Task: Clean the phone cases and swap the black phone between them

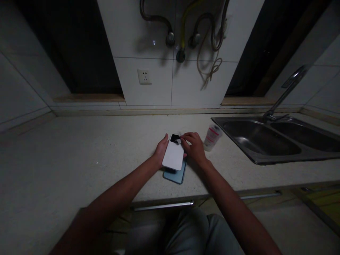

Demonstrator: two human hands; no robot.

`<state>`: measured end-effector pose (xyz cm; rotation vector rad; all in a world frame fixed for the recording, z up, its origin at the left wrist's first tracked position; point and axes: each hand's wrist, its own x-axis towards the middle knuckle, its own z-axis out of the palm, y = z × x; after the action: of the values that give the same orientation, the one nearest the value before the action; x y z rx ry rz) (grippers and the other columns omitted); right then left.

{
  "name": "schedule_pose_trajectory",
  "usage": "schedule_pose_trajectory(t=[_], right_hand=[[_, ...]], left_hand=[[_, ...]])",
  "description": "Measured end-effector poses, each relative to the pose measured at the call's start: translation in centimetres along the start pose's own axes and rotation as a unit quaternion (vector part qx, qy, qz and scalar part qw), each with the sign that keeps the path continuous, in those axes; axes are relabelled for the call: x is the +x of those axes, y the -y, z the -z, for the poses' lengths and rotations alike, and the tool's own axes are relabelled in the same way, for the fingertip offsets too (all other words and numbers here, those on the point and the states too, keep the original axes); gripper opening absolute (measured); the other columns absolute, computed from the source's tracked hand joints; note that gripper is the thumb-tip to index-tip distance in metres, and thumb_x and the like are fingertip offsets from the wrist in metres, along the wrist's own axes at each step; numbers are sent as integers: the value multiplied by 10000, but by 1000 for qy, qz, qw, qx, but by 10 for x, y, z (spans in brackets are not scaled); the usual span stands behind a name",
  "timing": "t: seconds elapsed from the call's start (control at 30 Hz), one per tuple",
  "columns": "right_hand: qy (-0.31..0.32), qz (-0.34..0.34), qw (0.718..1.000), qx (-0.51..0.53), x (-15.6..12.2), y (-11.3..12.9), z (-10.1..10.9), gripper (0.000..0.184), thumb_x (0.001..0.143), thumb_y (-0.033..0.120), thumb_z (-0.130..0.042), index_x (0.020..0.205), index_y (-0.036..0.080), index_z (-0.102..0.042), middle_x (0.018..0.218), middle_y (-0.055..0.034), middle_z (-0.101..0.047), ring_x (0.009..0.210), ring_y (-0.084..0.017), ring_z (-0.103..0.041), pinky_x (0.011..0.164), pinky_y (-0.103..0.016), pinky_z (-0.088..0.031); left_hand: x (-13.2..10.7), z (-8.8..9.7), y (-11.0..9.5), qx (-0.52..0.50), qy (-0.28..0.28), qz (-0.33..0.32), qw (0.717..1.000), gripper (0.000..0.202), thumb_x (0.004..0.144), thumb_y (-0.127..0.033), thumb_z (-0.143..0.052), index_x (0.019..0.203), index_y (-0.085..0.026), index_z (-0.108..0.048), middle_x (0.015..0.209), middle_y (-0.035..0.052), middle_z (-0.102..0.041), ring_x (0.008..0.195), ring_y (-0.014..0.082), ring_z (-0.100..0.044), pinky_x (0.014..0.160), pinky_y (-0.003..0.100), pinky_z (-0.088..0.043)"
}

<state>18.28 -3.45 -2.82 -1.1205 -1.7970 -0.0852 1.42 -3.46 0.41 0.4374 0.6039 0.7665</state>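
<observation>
A white phone (173,156) with a black camera block at its far end lies back-up on the pale countertop (79,156), partly over a teal phone or case (176,175). My left hand (160,150) holds the white phone's left edge, fingers curled around it. My right hand (193,147) rests at the phone's right side, its fingertips pinched at the black camera corner on something small I cannot make out.
A small white bottle (212,137) with a red label stands just right of my right hand. A steel double sink (268,140) with a tap (288,88) fills the right. Hoses (183,32) and a wall socket (144,76) are on the tiled wall behind.
</observation>
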Motion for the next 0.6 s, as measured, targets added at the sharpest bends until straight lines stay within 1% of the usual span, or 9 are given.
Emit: schedule_pose_trajectory(t=[0.07,0.13,0.23,0.3,0.37,0.43,0.53,0.6], right_hand=[[-11,-15,1000,6,0,-2,0,205,948,275,-570,959,222,-768,958,-101,-710,914,-254,-592,828,-428,-481],[-2,-10,1000,23,0,-1,-1,205,950,265,-573,994,223,-769,984,-104,-719,938,-254,-604,844,-430,-490],[41,38,997,54,1,5,-1,193,944,271,-596,1022,246,-770,1021,-94,-736,969,-246,-622,861,-427,-494],[74,93,989,85,2,12,-2,182,945,290,-604,1001,261,-774,1014,-78,-751,960,-235,-636,857,-424,-488],[111,152,973,133,2,20,-1,185,953,307,-595,988,264,-772,1004,-65,-763,942,-222,-649,855,-420,-483],[150,192,952,184,2,27,1,185,957,313,-590,991,264,-765,992,-53,-771,927,-207,-662,857,-414,-480],[187,201,932,237,2,34,6,150,936,318,-619,962,265,-757,962,-37,-775,897,-196,-674,869,-415,-481],[195,181,932,246,2,33,10,137,920,327,-633,915,264,-754,924,-29,-772,878,-197,-673,873,-421,-485]], left_hand=[[0,1,1,6,16,2,1000,561,968,-570,-333,1065,-113,-644,815,159,-718,698,280,-707,686,451,-580],[1,3,1,8,27,0,1000,576,967,-586,-319,1038,-118,-648,788,152,-709,658,269,-696,664,444,-578],[3,4,1,6,31,4,999,573,967,-592,-319,968,-127,-653,692,116,-678,540,233,-655,564,372,-551],[4,5,2,2,20,13,1000,571,959,-600,-339,938,-125,-654,641,100,-659,498,223,-636,514,338,-522],[4,5,2,-9,-4,10,1000,587,951,-613,-347,942,-116,-658,632,102,-661,518,236,-649,518,339,-520],[3,4,1,-24,-25,-12,999,618,955,-617,-324,975,-102,-665,663,119,-680,574,259,-676,557,360,-536],[1,2,-3,-49,-37,-43,997,647,971,-585,-275,1034,-77,-670,731,155,-707,632,284,-696,603,389,-549],[-1,1,-8,-59,-37,-44,997,629,977,-542,-273,1072,-63,-669,773,174,-718,651,292,-700,626,403,-554]])
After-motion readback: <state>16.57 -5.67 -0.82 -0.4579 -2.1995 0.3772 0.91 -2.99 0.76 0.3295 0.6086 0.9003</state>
